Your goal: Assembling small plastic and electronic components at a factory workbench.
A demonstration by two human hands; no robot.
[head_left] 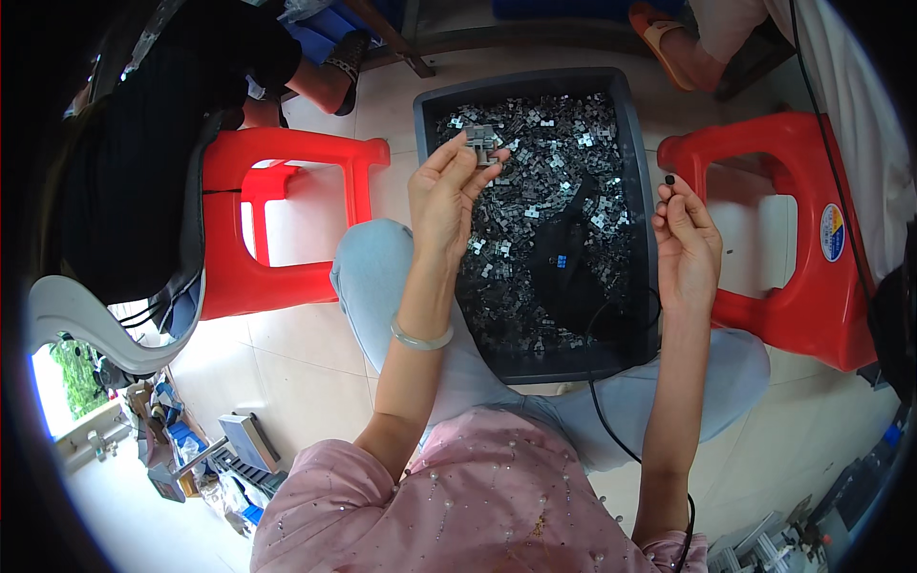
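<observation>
Over the far left part of a dark grey bin (427, 119), my left hand (445, 196) is closed on a small grey metal bracket (480, 143) with cut-out edges. Thumb and fingers grip it along its lower left side. My right hand (686, 239), just beyond the bin's right rim, pinches a small black piece (670, 180) between the fingertips; its exact kind is too small to make out. A heap of small shiny metal parts (535, 181) fills the bin below both hands. On the heap lies a black cloth-like item (564, 253) with a small blue mark.
Red plastic stools stand on the left (277, 277) and the right (821, 277) of the bin. Other people's feet show at the far left (334, 86) and far right (683, 57). A black cable (607, 411) runs from the bin across my lap.
</observation>
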